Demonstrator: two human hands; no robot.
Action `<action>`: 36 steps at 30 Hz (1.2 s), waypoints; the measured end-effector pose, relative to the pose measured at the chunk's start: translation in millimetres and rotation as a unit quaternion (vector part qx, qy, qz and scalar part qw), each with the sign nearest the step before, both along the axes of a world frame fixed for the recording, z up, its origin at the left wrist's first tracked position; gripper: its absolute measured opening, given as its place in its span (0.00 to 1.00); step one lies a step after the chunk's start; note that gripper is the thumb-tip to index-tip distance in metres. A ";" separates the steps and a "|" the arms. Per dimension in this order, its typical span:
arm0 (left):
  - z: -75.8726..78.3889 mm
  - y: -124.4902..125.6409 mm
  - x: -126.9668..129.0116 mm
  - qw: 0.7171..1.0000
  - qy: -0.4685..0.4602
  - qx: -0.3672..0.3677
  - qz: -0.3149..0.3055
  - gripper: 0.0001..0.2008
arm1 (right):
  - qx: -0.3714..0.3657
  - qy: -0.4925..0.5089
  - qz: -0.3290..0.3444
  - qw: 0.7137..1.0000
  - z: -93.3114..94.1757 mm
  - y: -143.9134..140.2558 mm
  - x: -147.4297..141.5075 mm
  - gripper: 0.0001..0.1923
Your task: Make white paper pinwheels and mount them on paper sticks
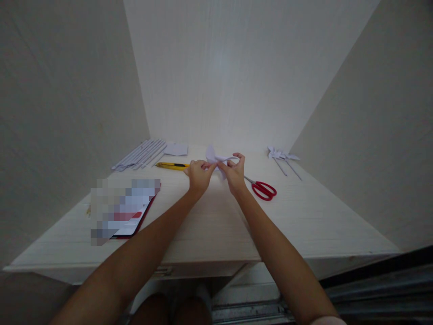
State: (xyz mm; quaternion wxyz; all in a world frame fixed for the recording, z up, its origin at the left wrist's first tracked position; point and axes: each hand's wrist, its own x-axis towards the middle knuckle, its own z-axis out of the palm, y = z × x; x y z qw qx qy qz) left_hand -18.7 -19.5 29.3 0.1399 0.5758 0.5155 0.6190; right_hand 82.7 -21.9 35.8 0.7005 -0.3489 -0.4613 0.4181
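A folded white paper piece (pixel 216 159) is held just above the far middle of the pale wooden table (pixel 304 216), between both hands. It is pinched by the left hand (pixel 199 174) at its near left edge, thumb and forefinger pressed together on the paper. The right hand (pixel 235 174) is closed on the right side of the same piece, its fingertips curled over a thin strip of paper that arches from the folded part to the forefinger (whether that strip is a separate part cannot be told). The two hands are nearly touching, and both forearms are stretched forward from the near edge of the table.

Just behind the left hand a yellow utility knife (pixel 172 165) is laid flat, its tip hidden by the knuckles. Red-handled scissors (pixel 262 188) are seen just right of the right wrist, lying closed on the table with the blades pointed towards the hands. At the far left a row of rolled white paper sticks (pixel 140 155) is laid side by side, with a small white paper sheet (pixel 176 149) beside them. At the far right two finished white paper pinwheels (pixel 282 158) on thin sticks are resting on the table. Near the left front edge a dark-red-edged tablet (pixel 130 212) is lying flat, its screen blurred out.
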 end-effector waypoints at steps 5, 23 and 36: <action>3.0 -2.5 -1.0 1.000 0.007 -0.002 -0.007 0.12 | 0.014 -0.031 0.013 0.999 1.5 -0.6 3.2 0.32; 7.5 8.7 -13.1 0.980 -0.078 -0.110 -0.144 0.29 | -0.120 -0.078 -0.003 0.990 2.4 4.0 18.7 0.36; 13.0 1.3 -15.0 0.910 -0.191 -0.232 -0.285 0.24 | -0.164 -0.090 0.093 0.978 3.7 5.3 24.7 0.37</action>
